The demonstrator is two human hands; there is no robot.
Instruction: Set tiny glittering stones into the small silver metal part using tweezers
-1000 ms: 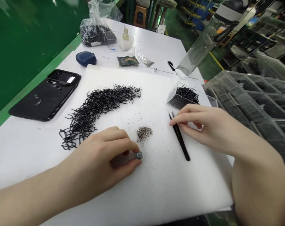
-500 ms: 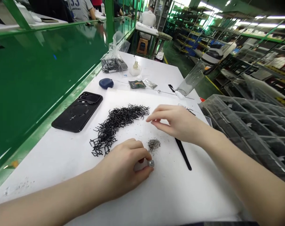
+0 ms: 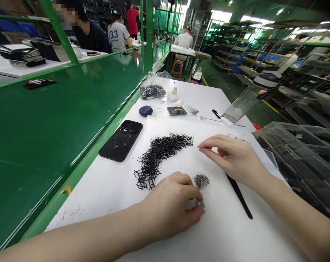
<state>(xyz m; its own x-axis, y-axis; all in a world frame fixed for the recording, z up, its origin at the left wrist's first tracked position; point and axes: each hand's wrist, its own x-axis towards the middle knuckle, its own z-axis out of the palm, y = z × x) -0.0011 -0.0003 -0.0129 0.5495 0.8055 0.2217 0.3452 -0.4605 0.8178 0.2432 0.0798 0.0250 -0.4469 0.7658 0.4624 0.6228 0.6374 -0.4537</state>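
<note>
Black bent pieces (image 3: 162,149) lie beyond my left hand (image 3: 173,205); thumb and forefinger clamp small grey piece (image 3: 201,204) at tips, near grain pile (image 3: 201,181). My right hand (image 3: 235,156): fingertips together, anything between too small to tell; tweezers (image 3: 240,198) beneath.

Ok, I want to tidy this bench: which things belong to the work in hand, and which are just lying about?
Likely in the work:
- small grey piece in the left hand
- pile of tiny grains
- bent black pieces
- slim black tool by the right hand

Probably just lying about:
- phone
- clear bottle
</note>
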